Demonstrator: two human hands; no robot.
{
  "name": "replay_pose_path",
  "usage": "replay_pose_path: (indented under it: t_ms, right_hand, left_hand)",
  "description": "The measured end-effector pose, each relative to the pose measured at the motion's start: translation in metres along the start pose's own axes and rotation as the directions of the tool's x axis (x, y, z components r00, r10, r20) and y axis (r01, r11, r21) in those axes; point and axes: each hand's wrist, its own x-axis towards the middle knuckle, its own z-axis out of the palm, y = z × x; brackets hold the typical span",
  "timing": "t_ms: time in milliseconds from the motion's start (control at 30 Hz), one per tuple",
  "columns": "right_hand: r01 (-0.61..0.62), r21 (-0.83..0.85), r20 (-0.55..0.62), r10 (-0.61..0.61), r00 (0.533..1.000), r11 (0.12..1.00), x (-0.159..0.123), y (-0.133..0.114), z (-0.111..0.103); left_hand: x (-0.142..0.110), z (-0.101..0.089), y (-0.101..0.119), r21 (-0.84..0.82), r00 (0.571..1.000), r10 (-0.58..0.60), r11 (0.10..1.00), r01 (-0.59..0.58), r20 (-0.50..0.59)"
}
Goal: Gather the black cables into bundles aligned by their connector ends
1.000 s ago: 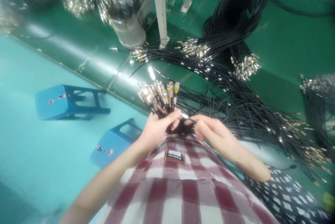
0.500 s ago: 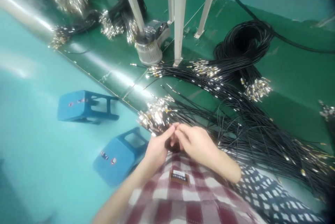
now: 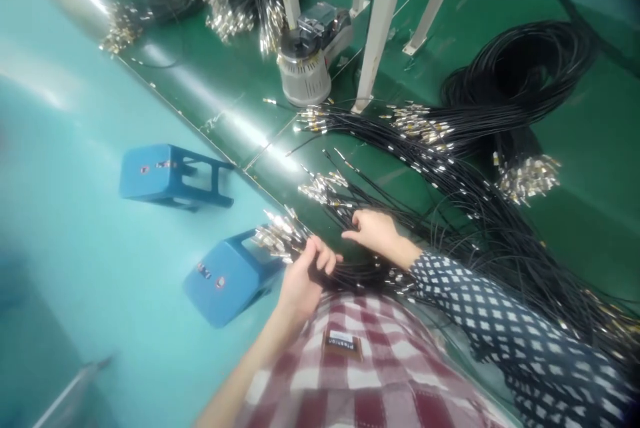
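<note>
My left hand (image 3: 303,278) is closed around a bundle of black cables (image 3: 287,238) in front of my checked apron, their silvery connector ends fanning out to the left above a blue stool. To the right, my right hand (image 3: 374,233), in a dark patterned sleeve, hovers at the edge of a spread of loose black cables. Its thumb and forefinger are apart, with nothing visible between them. Just beyond it lies another cluster of connector ends (image 3: 325,189) on the green floor.
Two blue plastic stools (image 3: 145,171) lie tipped on the light floor at left. A grey-white machine (image 3: 306,75) stands by white table legs (image 3: 383,28). Coiled black cable (image 3: 520,75) lies at right, more cable bundles (image 3: 227,11) at upper left.
My hands were together at the bundle; now my right hand has moved away to the right, towards the loose cables. My left hand keeps the bundle, now further left. The view has shifted.
</note>
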Motion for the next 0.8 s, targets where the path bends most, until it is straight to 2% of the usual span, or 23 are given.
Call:
replay_pose_path:
  t_ms: [67,100,167,200,233,267,367,433,500,567,633,800]
  right_hand:
    - [0.033,-0.051,0.008,-0.032,0.999,0.998,-0.002,-0.004,0.003]
    - [0.040,-0.049,0.001,-0.040,0.999,0.998,-0.007,-0.002,0.002]
    - [0.052,-0.042,-0.052,-0.054,0.997,0.998,-0.020,0.005,-0.005]
    - [0.059,-0.031,-0.093,-0.061,0.994,0.998,-0.026,0.009,-0.009]
    - [0.064,-0.018,-0.138,-0.066,0.988,0.998,-0.032,0.014,-0.014]
    - [0.068,-0.008,-0.185,-0.068,0.980,0.998,-0.038,0.018,-0.018]
    - [0.081,0.003,-0.321,-0.075,0.944,0.997,-0.054,0.027,-0.027]
    - [0.142,0.071,-0.424,-0.099,0.900,0.987,-0.065,0.030,-0.030]
    - [0.257,0.203,-0.483,-0.131,0.866,0.945,-0.079,0.031,-0.032]
    - [0.351,0.326,-0.472,-0.171,0.865,0.878,-0.095,0.033,-0.034]
    - [0.386,0.383,-0.415,-0.216,0.883,0.840,-0.110,0.034,-0.034]
    - [0.386,0.326,-0.244,-0.318,0.916,0.863,-0.135,0.036,-0.034]
  left_hand:
    - [-0.008,0.015,0.004,0.011,0.999,-0.013,1.000,0.013,0.048]
    - [-0.013,0.022,0.006,0.022,0.993,-0.033,0.999,0.031,0.111]
    - [-0.020,0.035,0.012,0.052,0.959,-0.080,0.996,0.068,0.273]
    - [-0.022,0.039,0.014,0.063,0.943,-0.092,0.995,0.075,0.321]
    - [-0.022,0.041,0.015,0.068,0.942,-0.092,0.995,0.074,0.323]
    - [-0.020,0.041,0.015,0.067,0.955,-0.086,0.995,0.070,0.283]
    - [-0.011,0.033,0.011,0.054,0.997,-0.058,0.997,0.055,0.059]
    - [-0.006,0.026,0.007,0.063,0.999,-0.036,0.997,0.037,-0.011]
    - [-0.004,0.022,0.005,0.081,0.998,-0.004,0.997,0.009,-0.058]
    - [-0.004,0.023,0.004,0.110,0.994,0.016,0.994,-0.005,-0.105]
    - [-0.005,0.026,0.005,0.138,0.993,0.028,0.990,-0.012,-0.117]
    - [-0.003,0.033,0.006,0.151,0.995,0.058,0.988,-0.045,-0.083]
